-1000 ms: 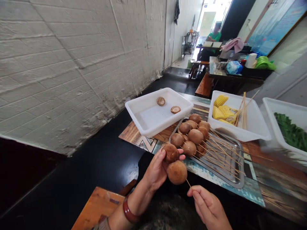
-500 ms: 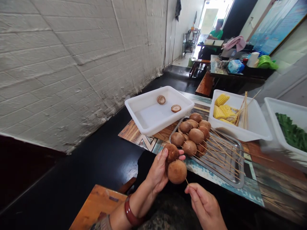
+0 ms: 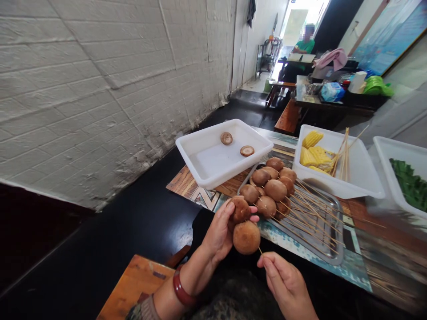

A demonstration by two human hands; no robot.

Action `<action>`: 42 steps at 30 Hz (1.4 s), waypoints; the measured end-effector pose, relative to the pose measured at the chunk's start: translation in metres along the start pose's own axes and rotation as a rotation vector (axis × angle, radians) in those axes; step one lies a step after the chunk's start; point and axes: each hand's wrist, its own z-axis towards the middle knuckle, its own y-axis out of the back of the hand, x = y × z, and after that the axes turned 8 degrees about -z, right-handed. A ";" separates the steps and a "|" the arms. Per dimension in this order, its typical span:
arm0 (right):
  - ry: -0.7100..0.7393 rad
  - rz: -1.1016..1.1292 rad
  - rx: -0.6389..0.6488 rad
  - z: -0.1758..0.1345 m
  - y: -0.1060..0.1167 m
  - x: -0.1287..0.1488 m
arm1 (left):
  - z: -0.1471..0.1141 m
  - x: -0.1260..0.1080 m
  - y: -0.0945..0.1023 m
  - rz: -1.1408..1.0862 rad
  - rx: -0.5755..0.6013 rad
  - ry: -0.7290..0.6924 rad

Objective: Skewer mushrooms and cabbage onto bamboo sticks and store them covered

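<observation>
My left hand (image 3: 218,231) is closed around a brown mushroom cap (image 3: 240,210), thumb on its near side and fingertips showing behind it. Just below sits a second mushroom cap (image 3: 246,238), threaded on a thin wooden skewer (image 3: 260,250). My right hand (image 3: 283,278) pinches that skewer between thumb and forefinger. Whether the skewer has entered the upper cap is hidden. Close beyond my hands, a metal tray (image 3: 337,255) carries several skewered mushrooms (image 3: 275,190), their sticks pointing right. Two loose mushroom caps (image 3: 247,151) lie in a white plastic tub (image 3: 200,181) behind it.
A white tub (image 3: 370,189) with corn pieces (image 3: 312,138) and loose skewers (image 3: 346,155) stands right of the tray. Beside it, another tub (image 3: 383,146) holds green leaves (image 3: 408,178). A wooden stool (image 3: 133,284) is at lower left. A person in green (image 3: 305,44) sits far back.
The view has shifted slightly, so the table and tubs appear a little further right. Both hands keep their hold on the mushroom and skewer, nearly unmoved.
</observation>
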 end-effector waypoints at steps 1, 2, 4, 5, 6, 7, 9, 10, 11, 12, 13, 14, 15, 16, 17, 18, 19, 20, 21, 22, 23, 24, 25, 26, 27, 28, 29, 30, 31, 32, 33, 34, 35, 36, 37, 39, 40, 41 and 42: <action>-0.017 0.030 0.021 -0.001 -0.001 -0.001 | 0.001 -0.001 0.001 -0.019 0.010 -0.012; -0.030 0.058 0.039 -0.001 -0.001 -0.002 | 0.003 -0.002 0.001 -0.034 0.020 -0.032; -0.041 0.099 0.067 -0.002 -0.002 -0.004 | 0.005 -0.003 0.002 -0.049 0.035 -0.069; -0.040 0.111 0.076 -0.002 -0.003 -0.004 | 0.006 -0.004 0.003 -0.051 0.041 -0.079; -0.036 0.118 0.080 -0.001 -0.003 -0.004 | 0.007 -0.004 0.003 -0.052 0.046 -0.082; -0.032 0.119 0.081 -0.001 -0.004 -0.004 | 0.008 -0.004 0.003 -0.052 0.051 -0.080; -0.029 0.114 0.079 -0.001 -0.004 -0.003 | 0.009 -0.003 0.003 -0.046 0.050 -0.077; -0.028 0.109 0.077 -0.001 -0.004 -0.003 | 0.009 -0.002 0.003 -0.039 0.043 -0.079; -0.028 0.104 0.072 -0.002 -0.005 -0.003 | 0.009 -0.001 0.002 -0.029 0.033 -0.081; -0.028 0.098 0.068 -0.002 -0.005 -0.003 | 0.009 0.000 0.002 -0.018 0.021 -0.084; -0.025 0.090 0.063 -0.003 -0.005 -0.003 | 0.008 0.001 0.002 -0.008 0.008 -0.086; -0.020 0.077 0.057 -0.003 -0.006 -0.004 | 0.008 0.002 0.001 0.000 -0.005 -0.088; -0.011 0.059 0.045 -0.003 -0.006 -0.004 | 0.008 0.003 0.001 0.004 -0.015 -0.090; -0.002 0.038 0.032 -0.003 -0.007 -0.005 | 0.007 0.003 0.000 0.005 -0.022 -0.092; 0.008 0.014 0.017 -0.003 -0.007 -0.006 | 0.007 0.003 -0.001 0.005 -0.024 -0.094; 0.020 -0.008 0.004 -0.002 -0.008 -0.006 | 0.006 0.003 -0.001 0.005 -0.024 -0.095; 0.034 -0.028 -0.010 -0.002 -0.008 -0.006 | 0.006 0.003 -0.002 0.005 -0.022 -0.096; 0.047 -0.047 -0.020 -0.002 -0.008 -0.006 | 0.005 0.003 -0.003 0.007 -0.020 -0.097; 0.064 -0.066 -0.029 -0.002 -0.008 -0.005 | 0.004 0.003 -0.003 0.010 -0.018 -0.097; 0.080 -0.084 -0.040 -0.002 -0.008 -0.004 | 0.004 0.002 -0.004 0.015 -0.019 -0.097; 0.097 -0.104 -0.053 -0.003 -0.007 -0.002 | 0.003 0.002 -0.004 0.021 -0.020 -0.098; 0.112 -0.124 -0.067 -0.003 -0.007 0.000 | 0.002 0.002 -0.004 0.026 -0.020 -0.097; 0.128 -0.145 -0.082 -0.003 -0.007 0.002 | 0.002 0.002 -0.004 0.029 -0.020 -0.095; 0.142 -0.164 -0.097 -0.003 -0.006 0.004 | 0.001 0.002 -0.004 0.030 -0.018 -0.092; 0.158 -0.182 -0.112 -0.003 -0.006 0.006 | 0.001 0.001 -0.004 0.029 -0.018 -0.089; 0.174 -0.199 -0.128 -0.003 -0.006 0.008 | 0.000 0.001 -0.004 0.027 -0.018 -0.085; 0.193 -0.214 -0.143 -0.002 -0.005 0.011 | 0.000 0.001 -0.004 0.024 -0.018 -0.081; 0.213 -0.227 -0.156 -0.002 -0.005 0.013 | -0.001 0.000 -0.004 0.022 -0.019 -0.079; 0.234 -0.237 -0.169 -0.001 -0.005 0.016 | -0.001 0.000 -0.005 0.023 -0.018 -0.076; 0.252 -0.244 -0.181 0.000 -0.004 0.018 | -0.002 0.000 -0.005 0.024 -0.014 -0.071; 0.268 -0.247 -0.194 0.001 -0.004 0.021 | -0.003 0.000 -0.006 0.026 -0.010 -0.063; 0.277 -0.249 -0.201 0.002 -0.004 0.024 | -0.003 0.000 -0.007 0.029 -0.005 -0.052; 0.279 -0.250 -0.205 0.003 -0.004 0.026 | -0.004 0.000 -0.007 0.029 -0.002 -0.041; 0.274 -0.249 -0.208 0.004 -0.004 0.028 | -0.005 0.001 -0.008 0.028 0.002 -0.032; 0.263 -0.247 -0.206 0.005 -0.004 0.029 | -0.005 0.001 -0.009 0.024 0.005 -0.027; 0.228 -0.234 -0.191 0.006 -0.005 0.029 | -0.007 0.000 -0.010 0.020 0.008 -0.034; 0.204 -0.219 -0.180 0.005 -0.005 0.028 | -0.008 -0.001 -0.011 0.022 0.010 -0.044; 0.177 -0.196 -0.165 0.005 -0.005 0.025 | -0.009 -0.003 -0.011 0.029 0.013 -0.055; 0.147 -0.167 -0.145 0.005 -0.005 0.022 | -0.010 -0.004 -0.012 0.035 0.022 -0.065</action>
